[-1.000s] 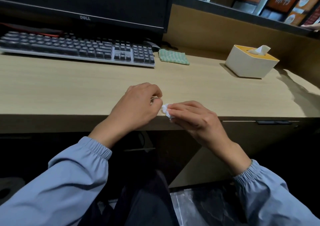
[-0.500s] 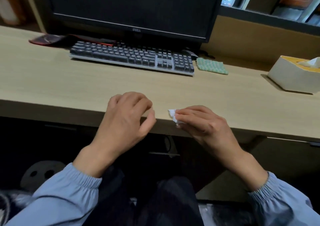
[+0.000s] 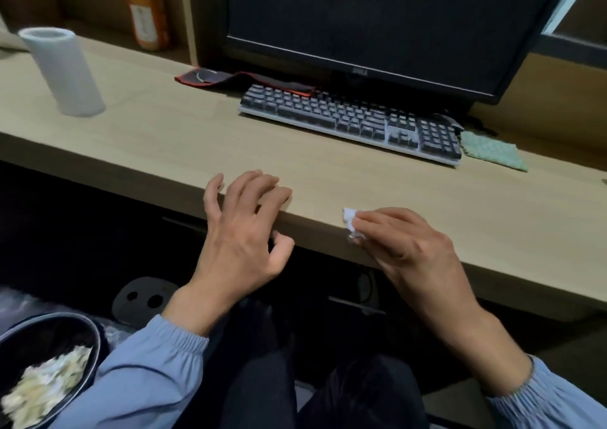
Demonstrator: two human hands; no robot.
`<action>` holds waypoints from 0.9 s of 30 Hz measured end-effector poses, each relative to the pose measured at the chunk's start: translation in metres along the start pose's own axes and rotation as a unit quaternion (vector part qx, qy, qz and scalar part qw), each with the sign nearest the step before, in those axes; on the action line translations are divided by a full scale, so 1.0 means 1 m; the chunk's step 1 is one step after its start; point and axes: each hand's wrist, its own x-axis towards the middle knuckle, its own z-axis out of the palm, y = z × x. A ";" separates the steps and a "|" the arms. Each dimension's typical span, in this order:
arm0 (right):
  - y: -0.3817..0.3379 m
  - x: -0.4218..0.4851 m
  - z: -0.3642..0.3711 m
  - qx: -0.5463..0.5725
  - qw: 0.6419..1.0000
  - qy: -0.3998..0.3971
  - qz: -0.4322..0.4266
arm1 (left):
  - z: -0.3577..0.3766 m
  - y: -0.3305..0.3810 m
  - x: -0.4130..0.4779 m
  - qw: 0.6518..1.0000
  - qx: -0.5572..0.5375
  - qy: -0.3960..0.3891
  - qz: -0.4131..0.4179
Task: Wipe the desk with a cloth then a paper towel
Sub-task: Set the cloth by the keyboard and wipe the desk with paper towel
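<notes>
My right hand [image 3: 402,240] pinches a small crumpled wad of white paper towel [image 3: 349,220] at the front edge of the light wooden desk [image 3: 164,146]. My left hand [image 3: 244,228] hovers at the desk's front edge to the left of it, fingers spread and loosely bent, holding nothing. A folded green cloth [image 3: 492,149] lies on the desk just right of the keyboard, apart from both hands.
A dark keyboard [image 3: 351,121] and a black monitor [image 3: 377,25] stand behind the hands. A white paper roll [image 3: 64,70] stands upright at the far left. A dark bin [image 3: 46,363] holding crumpled paper sits on the floor at lower left.
The view has swung left, bringing the paper roll and bin into sight and the tissue box out. My left hand has let go of the wad and moved away, fingers spreading.
</notes>
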 end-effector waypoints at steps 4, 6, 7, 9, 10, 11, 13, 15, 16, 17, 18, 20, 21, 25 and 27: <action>-0.033 0.036 0.035 0.037 0.999 -0.016 -0.017 | 0.002 -0.011 -0.001 1.000 0.010 0.014 -0.015; -0.042 0.046 0.047 0.044 0.999 -0.019 -0.027 | 0.000 -0.022 -0.003 0.999 0.013 0.019 -0.026; -0.042 0.046 0.049 0.048 0.998 -0.017 -0.026 | -0.002 -0.028 -0.005 0.999 0.015 0.022 -0.032; -0.039 0.043 0.050 0.051 0.998 -0.013 -0.015 | -0.007 -0.043 -0.008 0.998 0.025 0.033 -0.041; -0.038 0.042 0.050 0.051 0.999 -0.013 -0.013 | -0.009 -0.051 -0.011 0.998 0.030 0.038 -0.047; -0.038 0.042 0.051 0.049 0.999 -0.012 -0.013 | -0.010 -0.059 -0.013 0.997 0.033 0.043 -0.053; -0.045 0.050 0.058 0.048 0.999 -0.017 -0.019 | -0.013 -0.070 -0.015 0.996 0.037 0.052 -0.067; -0.057 0.063 0.067 0.061 0.998 -0.026 -0.023 | -0.013 -0.077 -0.016 0.995 0.040 0.057 -0.073; -0.065 0.070 0.072 0.070 0.997 -0.028 -0.027 | -0.014 -0.081 -0.016 0.994 0.041 0.060 -0.076; -0.073 0.077 0.079 0.075 0.996 -0.028 -0.032 | -0.016 -0.084 -0.016 0.994 0.043 0.064 -0.079; -0.081 0.084 0.085 0.076 0.996 -0.026 -0.035 | -0.016 -0.087 -0.016 0.994 0.044 0.065 -0.081; -0.101 0.100 0.101 0.073 0.996 -0.029 -0.041 | -0.019 -0.095 -0.016 0.993 0.046 0.069 -0.089; -0.111 0.107 0.110 0.071 0.996 -0.033 -0.042 | -0.020 -0.100 -0.017 0.992 0.048 0.074 -0.092; -0.129 0.118 0.124 0.057 0.997 -0.046 -0.029 | -0.027 -0.118 -0.020 0.988 0.052 0.093 -0.108; -0.131 0.119 0.124 0.062 0.997 -0.042 -0.024 | -0.028 -0.128 -0.021 0.986 0.056 0.095 -0.122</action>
